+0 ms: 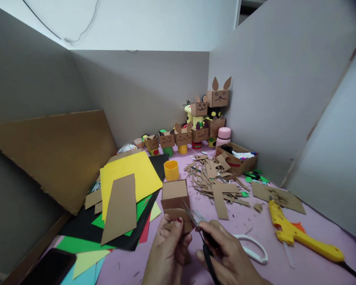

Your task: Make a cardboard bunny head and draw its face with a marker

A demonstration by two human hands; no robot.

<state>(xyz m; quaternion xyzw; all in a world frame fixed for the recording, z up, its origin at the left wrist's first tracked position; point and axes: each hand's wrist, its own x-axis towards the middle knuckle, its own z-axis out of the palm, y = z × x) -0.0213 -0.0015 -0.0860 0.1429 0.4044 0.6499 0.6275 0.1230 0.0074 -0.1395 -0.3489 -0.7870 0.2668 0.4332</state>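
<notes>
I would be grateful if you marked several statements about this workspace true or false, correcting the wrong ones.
1. The right hand holds black-handled scissors. True.
2. The left hand holds the glue gun. False: it holds a piece of cardboard; the yellow glue gun lies on the table, off to the right.
3. The pink bottle stands behind the open cardboard box. True.
4. The yellow paper covers the large brown card in the stack. False: the brown card lies on top of it.
5. Cardboard figures with drawn faces stand at the back. True.
</notes>
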